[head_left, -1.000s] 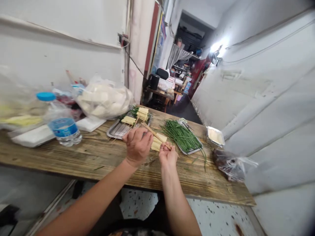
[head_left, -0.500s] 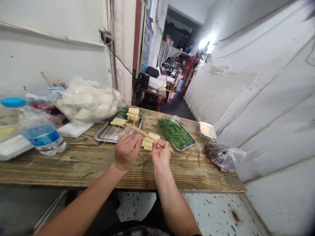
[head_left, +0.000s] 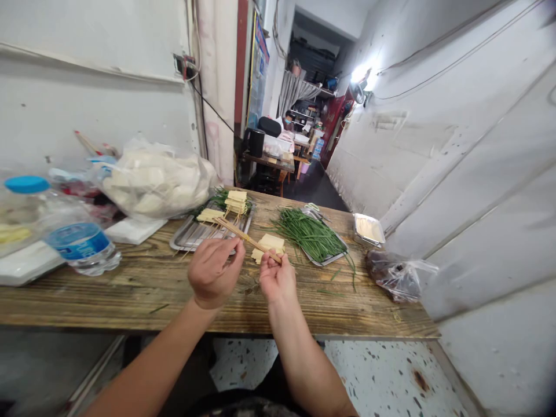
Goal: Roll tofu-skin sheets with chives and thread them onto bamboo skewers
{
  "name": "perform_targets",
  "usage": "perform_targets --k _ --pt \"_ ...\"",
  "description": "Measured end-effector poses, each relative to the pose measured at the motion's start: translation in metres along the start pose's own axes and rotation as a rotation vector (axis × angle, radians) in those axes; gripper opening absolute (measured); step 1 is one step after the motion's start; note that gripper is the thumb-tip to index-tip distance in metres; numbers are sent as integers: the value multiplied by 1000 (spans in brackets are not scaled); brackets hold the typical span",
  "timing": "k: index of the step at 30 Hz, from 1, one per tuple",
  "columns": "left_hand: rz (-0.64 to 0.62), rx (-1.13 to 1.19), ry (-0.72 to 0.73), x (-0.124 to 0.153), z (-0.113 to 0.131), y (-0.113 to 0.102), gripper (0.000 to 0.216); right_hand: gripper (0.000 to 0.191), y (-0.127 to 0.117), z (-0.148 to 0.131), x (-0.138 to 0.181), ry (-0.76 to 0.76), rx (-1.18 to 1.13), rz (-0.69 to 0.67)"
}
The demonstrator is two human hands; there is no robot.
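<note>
A bundle of thin bamboo skewers (head_left: 231, 226) slants across the space between my hands, with a yellowish band around its middle. My right hand (head_left: 278, 281) is closed around the lower end of the bundle. My left hand (head_left: 214, 273) is curled beside the middle, thumb and fingertips pinched close to the band; what sits between them is too small to make out. Below the skewers, a stack of pale yellow tofu-skin sheets (head_left: 271, 243) lies on the wooden table (head_left: 260, 315). To the left, a metal tray (head_left: 185, 238) carries skewered yellow rolls (head_left: 237, 200) and some greens.
Green chives (head_left: 310, 234) lie on another tray at right, near a foil box (head_left: 369, 229) and a dark plastic bag (head_left: 393, 275). On the left stand a water bottle (head_left: 82, 246), a large bag of white pieces (head_left: 156, 179) and a white foam tray (head_left: 135, 229). A person (head_left: 287, 121) is far back.
My left hand has shifted slightly left and its fingers have loosened from a tighter fist. The right hand, with the skewer bundle, has moved a little left.
</note>
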State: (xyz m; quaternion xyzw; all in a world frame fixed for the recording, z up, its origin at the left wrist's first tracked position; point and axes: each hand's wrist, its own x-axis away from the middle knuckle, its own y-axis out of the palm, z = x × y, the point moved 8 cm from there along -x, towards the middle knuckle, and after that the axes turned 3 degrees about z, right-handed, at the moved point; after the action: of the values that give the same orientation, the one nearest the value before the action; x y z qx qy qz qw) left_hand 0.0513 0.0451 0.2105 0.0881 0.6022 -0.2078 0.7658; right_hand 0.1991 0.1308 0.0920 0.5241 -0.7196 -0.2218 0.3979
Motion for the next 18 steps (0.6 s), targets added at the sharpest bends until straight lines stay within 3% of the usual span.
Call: perform_targets --k 3,11,18 --pt "-16 -20 50 2 4 -4 11 41 -7 8 10 107 -139 171" --pt "-10 -54 49 12 1 -8 11 43 -8 18 15 245 -84 159" --pt "97 9 267 10 13 -20 32 42 -5 19 33 384 -173 278"
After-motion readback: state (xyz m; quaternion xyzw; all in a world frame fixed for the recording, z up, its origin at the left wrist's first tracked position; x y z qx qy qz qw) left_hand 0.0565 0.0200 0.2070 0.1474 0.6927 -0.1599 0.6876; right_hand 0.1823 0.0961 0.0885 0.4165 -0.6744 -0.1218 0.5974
